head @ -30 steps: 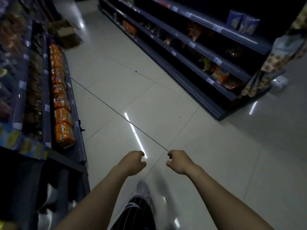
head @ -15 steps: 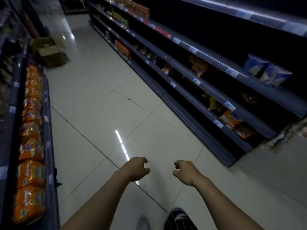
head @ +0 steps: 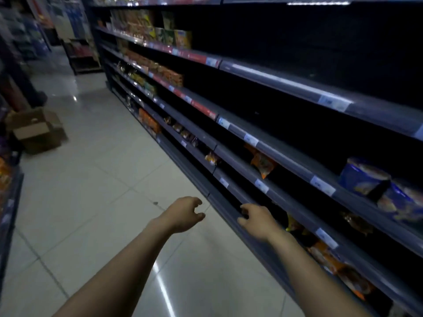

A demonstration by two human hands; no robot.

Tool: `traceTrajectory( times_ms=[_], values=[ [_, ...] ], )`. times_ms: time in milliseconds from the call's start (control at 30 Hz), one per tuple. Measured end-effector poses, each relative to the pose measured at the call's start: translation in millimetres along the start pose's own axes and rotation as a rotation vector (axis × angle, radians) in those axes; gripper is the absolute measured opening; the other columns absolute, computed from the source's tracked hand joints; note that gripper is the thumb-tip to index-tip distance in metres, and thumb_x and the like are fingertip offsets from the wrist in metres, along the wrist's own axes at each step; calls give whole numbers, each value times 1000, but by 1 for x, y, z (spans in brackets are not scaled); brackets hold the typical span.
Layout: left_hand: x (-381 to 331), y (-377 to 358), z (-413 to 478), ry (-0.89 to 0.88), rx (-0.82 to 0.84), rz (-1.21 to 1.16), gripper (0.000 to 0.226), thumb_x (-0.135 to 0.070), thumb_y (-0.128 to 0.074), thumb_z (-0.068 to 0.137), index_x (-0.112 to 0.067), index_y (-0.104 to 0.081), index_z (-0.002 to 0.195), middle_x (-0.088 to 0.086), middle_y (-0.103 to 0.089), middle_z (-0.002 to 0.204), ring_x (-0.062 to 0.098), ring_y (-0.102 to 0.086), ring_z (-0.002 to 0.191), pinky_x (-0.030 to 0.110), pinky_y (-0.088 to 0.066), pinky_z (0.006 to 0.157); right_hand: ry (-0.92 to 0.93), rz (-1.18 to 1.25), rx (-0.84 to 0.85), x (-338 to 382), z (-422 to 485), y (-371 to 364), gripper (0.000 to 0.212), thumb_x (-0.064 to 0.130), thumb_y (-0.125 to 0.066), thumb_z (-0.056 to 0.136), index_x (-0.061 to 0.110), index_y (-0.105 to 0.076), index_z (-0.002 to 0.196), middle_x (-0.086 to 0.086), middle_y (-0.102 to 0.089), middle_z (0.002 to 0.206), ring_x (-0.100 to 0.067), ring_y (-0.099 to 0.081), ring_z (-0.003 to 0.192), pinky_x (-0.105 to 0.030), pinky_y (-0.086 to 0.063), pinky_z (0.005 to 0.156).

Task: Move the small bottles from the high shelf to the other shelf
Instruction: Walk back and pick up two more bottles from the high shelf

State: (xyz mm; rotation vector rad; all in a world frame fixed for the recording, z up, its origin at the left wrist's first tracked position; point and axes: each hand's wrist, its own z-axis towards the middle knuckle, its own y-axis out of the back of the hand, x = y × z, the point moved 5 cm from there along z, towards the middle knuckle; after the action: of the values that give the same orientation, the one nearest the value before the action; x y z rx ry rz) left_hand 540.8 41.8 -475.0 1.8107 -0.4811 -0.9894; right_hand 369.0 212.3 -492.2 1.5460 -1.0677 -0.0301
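I am in a dim shop aisle. My left hand (head: 183, 213) hangs over the tiled floor, fingers loosely curled and apart, holding nothing. My right hand (head: 257, 219) is just as empty and hovers in front of the low edge of the dark shelving unit (head: 286, 88) on my right. That unit has several long tiers with price labels; most stretches near me are bare. No small bottles can be made out in this view. The top tier is in deep shadow.
Orange snack packs (head: 264, 164) and blue packs (head: 366, 177) lie on the right shelves. More packets (head: 164, 37) stand on the far upper tiers. An open cardboard box (head: 37, 131) sits on the floor at the left. Another shelf edge (head: 9, 202) runs along the left.
My view has swung up and to the right, from the floor to the right-hand shelving. Both hands stayed empty and now sit closer to that shelving.
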Motion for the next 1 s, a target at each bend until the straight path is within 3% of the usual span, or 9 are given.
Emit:
traceTrajectory(
  times_ms=[100, 233, 300, 367, 500, 700, 867, 1000],
  values=[
    [-21, 62, 77, -87, -107, -9, 41, -37, -65, 90, -15, -63, 125, 6, -66, 126, 25, -61, 114, 32, -49, 94, 38, 19, -92, 29, 63, 72, 39, 31, -64, 97, 11, -65, 130, -10, -68, 131, -28, -62, 122, -33, -51, 100],
    [-39, 137, 170, -184, -191, -22, 44, -36, -63, 92, -14, -60, 130, 5, -63, 129, 23, -61, 111, 38, -51, 92, 99, 17, -267, 71, 134, 156, 45, 32, -66, 95, 13, -63, 136, -8, -69, 131, -24, -65, 114, -33, -53, 97],
    [-43, 171, 217, -237, -225, -35, 48, -36, -63, 93, -13, -57, 135, 5, -60, 136, 22, -62, 112, 34, -50, 94, 116, 11, -351, 92, 169, 194, 53, 33, -66, 94, 14, -59, 143, -9, -65, 140, -22, -63, 118, -28, -48, 97],
    [-48, 205, 262, -302, -261, -54, 53, -35, -65, 94, -12, -54, 140, 6, -58, 139, 23, -61, 117, 30, -47, 93, 138, -21, -429, 115, 202, 230, 61, 33, -68, 93, 15, -53, 149, -7, -61, 147, -24, -58, 131, -30, -45, 107],
    [-66, 267, 339, -440, -315, -103, 52, -32, -69, 91, -12, -58, 138, 5, -63, 134, 22, -60, 119, 26, -43, 96, 112, -81, -598, 154, 252, 294, 62, 32, -69, 91, 16, -54, 148, -5, -62, 146, -25, -56, 136, -35, -45, 110],
    [-115, 356, 426, -676, -391, -152, 50, -30, -71, 87, -14, -61, 134, 4, -66, 130, 21, -62, 117, 34, -47, 102, 50, -65, -840, 194, 290, 383, 57, 29, -70, 91, 17, -57, 146, -4, -64, 142, -24, -59, 130, -34, -48, 105],
    [-176, 427, 472, -824, -490, -284, 47, -27, -74, 87, -16, -62, 131, -2, -67, 109, 17, -64, 96, 27, -49, 89, 65, -104, -1078, 217, 290, 464, 50, 25, -74, 88, 13, -65, 136, -5, -71, 132, -23, -64, 125, -34, -47, 109],
    [-233, 474, 490, -944, -541, -330, 48, -31, -70, 91, -17, -58, 135, -4, -63, 111, 13, -60, 96, 24, -43, 85, 99, -211, -1196, 233, 280, 526, 49, 26, -73, 90, 11, -65, 136, -8, -70, 132, -27, -63, 124, -35, -48, 107]
  ],
)
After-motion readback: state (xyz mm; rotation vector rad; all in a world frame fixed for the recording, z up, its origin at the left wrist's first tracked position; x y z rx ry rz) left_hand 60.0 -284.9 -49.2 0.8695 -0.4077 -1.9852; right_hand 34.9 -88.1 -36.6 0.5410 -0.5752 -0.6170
